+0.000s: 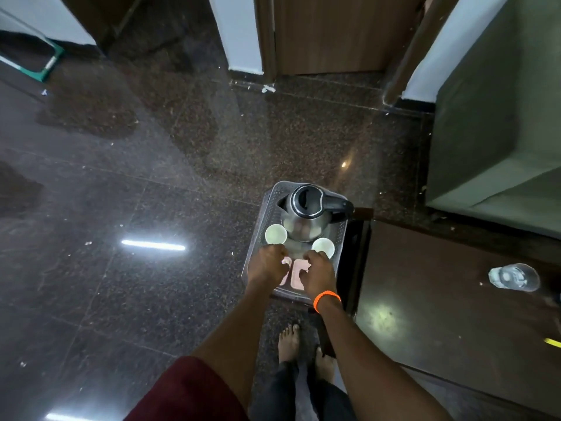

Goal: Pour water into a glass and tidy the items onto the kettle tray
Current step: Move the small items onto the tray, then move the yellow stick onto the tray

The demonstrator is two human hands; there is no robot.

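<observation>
A clear plastic kettle tray point(261, 214) sits beside the left edge of a dark wooden table. A steel kettle point(305, 218) with a black lid and handle stands at its far end. One white cup point(275, 233) is left of the kettle and another white cup point(322, 247) is at its near right. Pink sachets point(297, 273) lie at the tray's near end. My left hand point(267, 264) curls down onto them; its grip is hidden. My right hand point(318, 273), with an orange wristband, rests fingertips on them, thumb apart. A glass of water point(514, 277) stands on the table point(440, 299) at the right.
Polished dark granite floor point(151, 192) spreads to the left and ahead. A grey-green upholstered seat point(501, 132) stands at the far right, and a wooden door point(334, 31) lies ahead. My bare feet point(290, 341) are below the tray. A yellow object point(553, 342) pokes in at the table's right edge.
</observation>
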